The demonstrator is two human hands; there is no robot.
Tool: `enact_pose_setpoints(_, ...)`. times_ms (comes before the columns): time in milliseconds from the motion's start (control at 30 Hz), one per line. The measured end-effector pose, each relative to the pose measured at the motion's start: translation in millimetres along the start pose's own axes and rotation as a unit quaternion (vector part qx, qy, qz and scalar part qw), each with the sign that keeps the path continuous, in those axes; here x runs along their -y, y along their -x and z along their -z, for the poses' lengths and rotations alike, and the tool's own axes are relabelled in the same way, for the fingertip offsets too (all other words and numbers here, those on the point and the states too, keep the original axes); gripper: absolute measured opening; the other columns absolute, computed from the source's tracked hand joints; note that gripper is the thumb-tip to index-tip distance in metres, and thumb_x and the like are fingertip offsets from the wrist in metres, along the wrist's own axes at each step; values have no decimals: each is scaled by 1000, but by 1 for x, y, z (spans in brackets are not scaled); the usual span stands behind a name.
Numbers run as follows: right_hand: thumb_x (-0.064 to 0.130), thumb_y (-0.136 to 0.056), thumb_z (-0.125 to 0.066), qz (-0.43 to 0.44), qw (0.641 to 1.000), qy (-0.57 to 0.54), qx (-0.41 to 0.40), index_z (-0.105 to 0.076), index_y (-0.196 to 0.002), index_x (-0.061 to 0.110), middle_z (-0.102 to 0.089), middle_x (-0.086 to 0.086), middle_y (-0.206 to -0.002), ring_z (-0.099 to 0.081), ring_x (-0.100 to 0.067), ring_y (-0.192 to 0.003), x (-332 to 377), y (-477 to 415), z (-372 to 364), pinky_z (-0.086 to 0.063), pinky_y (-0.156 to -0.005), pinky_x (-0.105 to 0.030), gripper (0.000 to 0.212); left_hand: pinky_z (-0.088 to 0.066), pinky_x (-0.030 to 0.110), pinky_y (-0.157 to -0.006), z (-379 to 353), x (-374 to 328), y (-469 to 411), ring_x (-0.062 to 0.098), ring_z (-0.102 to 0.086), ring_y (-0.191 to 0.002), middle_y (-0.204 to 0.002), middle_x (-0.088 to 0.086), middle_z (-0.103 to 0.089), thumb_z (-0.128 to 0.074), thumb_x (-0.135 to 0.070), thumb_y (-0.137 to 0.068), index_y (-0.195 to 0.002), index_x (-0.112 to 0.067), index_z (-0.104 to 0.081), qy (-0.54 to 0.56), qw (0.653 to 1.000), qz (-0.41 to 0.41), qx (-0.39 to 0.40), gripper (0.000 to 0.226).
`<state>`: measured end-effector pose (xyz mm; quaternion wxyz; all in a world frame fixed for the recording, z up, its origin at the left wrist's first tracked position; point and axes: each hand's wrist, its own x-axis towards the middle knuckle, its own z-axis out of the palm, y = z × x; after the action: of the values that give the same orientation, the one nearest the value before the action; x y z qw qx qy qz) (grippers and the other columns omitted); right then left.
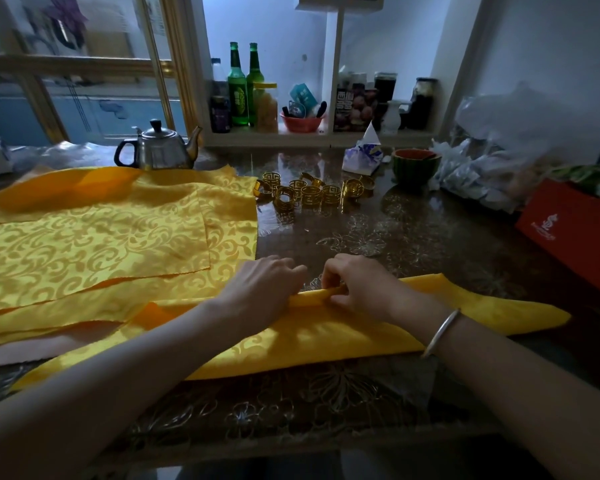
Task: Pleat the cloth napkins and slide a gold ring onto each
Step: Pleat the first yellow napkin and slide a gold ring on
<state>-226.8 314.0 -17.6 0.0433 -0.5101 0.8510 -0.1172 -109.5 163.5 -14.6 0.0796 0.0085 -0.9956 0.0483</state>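
Pleating the first yellow napkin (326, 336): left hand (267, 289) and right hand (355, 289) pinch its far edge.
Gold rings (312, 194) at centre frame all unused; napkin stack (94, 244) at left unpleated.

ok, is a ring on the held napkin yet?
No, the gold rings lie loose on the table, apart from the napkin the left hand and right hand pinch.

Dim room, pale wall (551, 46), wooden shelf (312, 138), gold-framed glass cabinet (84, 60), dark floral-patterned table (413, 237)
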Motion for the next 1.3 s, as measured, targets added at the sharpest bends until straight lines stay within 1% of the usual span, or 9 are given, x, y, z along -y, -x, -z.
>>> enact_pose_setpoints(100,31,-88,-68,2,1000,-26,1,-61,-98,26,-56,8,-101,-55,-9,-92,-1,5,-1,-52,-86,-30,13,-33,27,-60,-5,-2,5,15,-51,-89,-98,-3,-53,-51,-14,-91,-101,-22,-51,-9,1000,-24,-16,13)
enact_pose_setpoints(333,42,-84,-70,-6,1000,-10,-1,-62,-90,34,-58,16,-96,-52,-3,-84,-6,15,5,-45,-72,-24,13,-56,34,-70,-3,8,16,11,-66,-80,-89,-10,-71,-66,-24,-86,-87,-27,-73,172,984,46,-9,7)
enact_pose_setpoints(500,37,-92,-61,30,998,58,19,-62,-119,34,-60,17,-112,-54,-4,-97,3,12,6,-49,-82,-27,27,-46,25,-66,-3,11,19,8,-62,-94,-102,-16,-67,-68,-38,-87,-107,-35,-67,101,992,74,1,21)
enact_pose_setpoints(633,33,-98,-52,76,988,135,11,-63,-122,35,-59,16,-122,-53,-9,-110,7,14,6,-44,-84,-26,26,-51,27,-72,-2,13,24,8,-62,-95,-105,-15,-67,-64,-43,-89,-107,-38,-71,116,991,64,7,20)
enact_pose_setpoints(833,43,-96,-51,95,979,183,11,-56,-132,37,-57,15,-120,-43,-8,-108,4,16,5,-40,-79,-23,36,-52,29,-70,1,13,26,12,-62,-95,-106,-15,-67,-65,-48,-86,-112,-40,-69,77,995,47,32,27)
enact_pose_setpoints(1000,32,-99,-46,82,981,175,-3,-59,-128,31,-58,9,-117,-53,-14,-106,7,12,4,-45,-85,-28,32,-51,32,-71,0,6,21,15,-55,-103,-111,-6,-56,-61,-33,-91,-113,-34,-68,5,999,25,-20,24)
enact_pose_setpoints(1100,27,-100,-44,75,982,168,-34,-60,-122,25,-59,6,-111,-59,-16,-99,10,11,2,-48,-83,-30,28,-36,28,-44,-3,-2,20,17,-62,-73,-83,-1,-60,-79,-19,-74,-87,-20,-68,-83,994,8,-75,16)
enact_pose_setpoints(1167,23,-98,-44,80,981,167,-65,-56,-115,22,-61,5,-106,-60,-16,-94,12,12,-1,-47,-78,-29,20,-27,24,-39,-9,-6,19,17,-60,-57,-68,-1,-58,-83,-10,-61,-74,-17,-63,-121,986,-13,-112,25)
enact_pose_setpoints(1300,32,-95,-54,91,979,160,-85,-58,-103,23,-59,7,-101,-51,-11,-96,11,16,-4,-42,-77,-25,13,-49,32,-55,-10,-7,22,18,-59,-73,-78,-1,-62,-75,-16,-75,-80,-18,-67,-30,992,-51,-115,10)
